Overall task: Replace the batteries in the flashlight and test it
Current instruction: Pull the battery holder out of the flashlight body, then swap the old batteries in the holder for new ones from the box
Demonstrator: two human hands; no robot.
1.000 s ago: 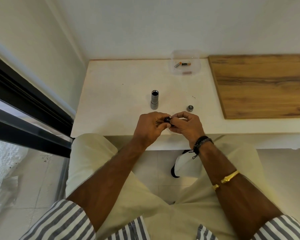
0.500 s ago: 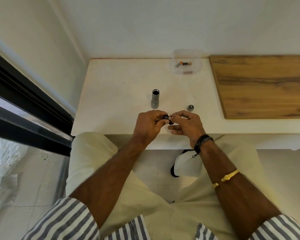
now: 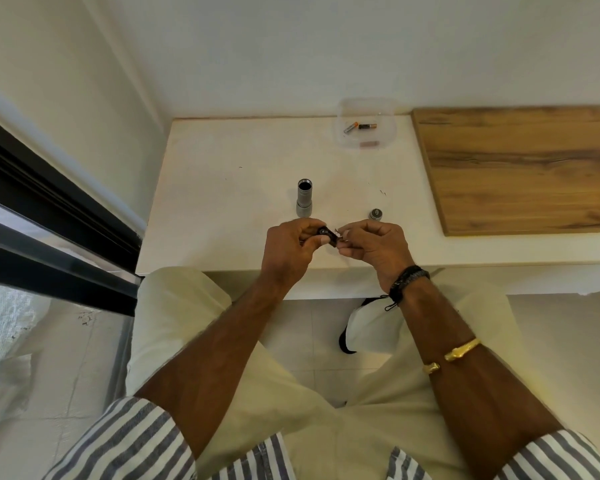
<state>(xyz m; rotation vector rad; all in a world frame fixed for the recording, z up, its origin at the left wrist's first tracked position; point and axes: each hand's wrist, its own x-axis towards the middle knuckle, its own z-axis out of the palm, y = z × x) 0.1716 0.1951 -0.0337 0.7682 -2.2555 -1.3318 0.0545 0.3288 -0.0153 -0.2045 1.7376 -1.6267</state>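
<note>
A grey flashlight body (image 3: pixel 304 197) stands upright on the white table (image 3: pixel 222 188), its open end up. Its small round end cap (image 3: pixel 375 214) lies to the right. Just above the table's front edge, my left hand (image 3: pixel 291 247) grips a small black battery holder (image 3: pixel 327 234). My right hand (image 3: pixel 371 244) pinches something small at the holder's right end; my fingers hide it. Two batteries (image 3: pixel 360 126) lie in a clear plastic tub (image 3: pixel 363 123) at the back.
A wooden board (image 3: pixel 520 168) covers the table's right part. A wall runs along the back, and a dark window frame (image 3: pixel 49 216) is on the left. My knees and a shoe (image 3: pixel 347 337) are below the table edge.
Both hands have lifted slightly and drawn a little apart, so the black holder shows between them. The flashlight body, cap and tub have not moved.
</note>
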